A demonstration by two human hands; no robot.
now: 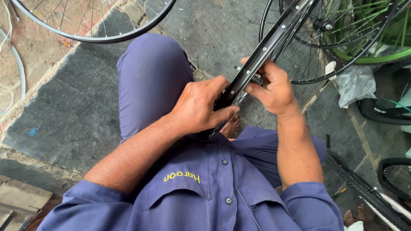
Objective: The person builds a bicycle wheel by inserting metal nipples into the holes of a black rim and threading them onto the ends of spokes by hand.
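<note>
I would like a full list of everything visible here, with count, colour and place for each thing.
rim: 1, black, centre, gripped by both hands, running up to the top right
spoked wheels: at least 3, one dark at top left, one black and one green at top right
tyres: 2 or 3, black, right edge
plastic bag: 1, clear grey, on the floor at the right
floor: 1, dark grey stone, under everything
wood planks: a few, brown, bottom left corner
other person's foot: 1, bare, bottom right
uniform: 1, blue-purple shirt and trousers
left hand: 1, closed on the rim
right hand: 1, closed on the rim
</note>
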